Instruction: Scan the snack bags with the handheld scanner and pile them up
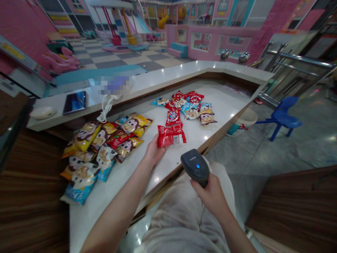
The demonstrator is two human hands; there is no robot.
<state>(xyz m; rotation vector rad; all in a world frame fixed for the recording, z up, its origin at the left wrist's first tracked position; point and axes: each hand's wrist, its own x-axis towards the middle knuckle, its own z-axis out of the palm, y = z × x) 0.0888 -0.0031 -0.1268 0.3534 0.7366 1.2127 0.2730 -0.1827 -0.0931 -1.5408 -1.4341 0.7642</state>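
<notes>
My left hand (155,151) grips a red snack bag (168,136) by its left end, with the white barcode patch facing up. In my right hand (210,189) is a dark barcode scanner (195,166) with a blue light lit on top; its head points toward the bag. Just beyond the held bag lies another red snack bag (173,117). Farther back is a loose group of red, blue and yellow bags, among them a blue-and-white bag (190,110). Left of my hand is a heap of mostly yellow bags, including a yellow snack bag (129,148) and a large blue bag (82,182).
The white counter (147,175) has a raised ledge (163,74) carrying a tablet (75,102), a white cable (105,107) and a rounded white object (43,112). At right on the floor stand a bucket (239,124) and a blue chair (285,112). A play area lies beyond.
</notes>
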